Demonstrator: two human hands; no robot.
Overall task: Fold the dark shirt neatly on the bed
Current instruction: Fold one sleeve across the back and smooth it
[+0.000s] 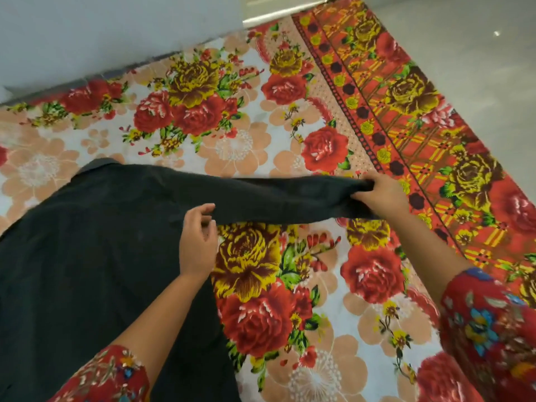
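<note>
With the dark charcoal cloth shirt (87,256) at eight o'clock on the red floral bedsheet (261,126), right hand (380,195) gripping its sleeve (275,198) toward three, left hand (197,239) curled with its pinch unclear, pulling could rumple the body

A shirt (87,256) lies on the left side of a bed (319,285), its sleeve (275,198) stretched rightward between the left hand (197,242), at the shirt's edge, and the right hand (380,195), at the sleeve's end. A wall (87,33) stands behind; floor (478,53) lies right.

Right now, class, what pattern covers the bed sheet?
Red and yellow roses with peach flowers on the bed sheet, clearest in the head view.
</note>
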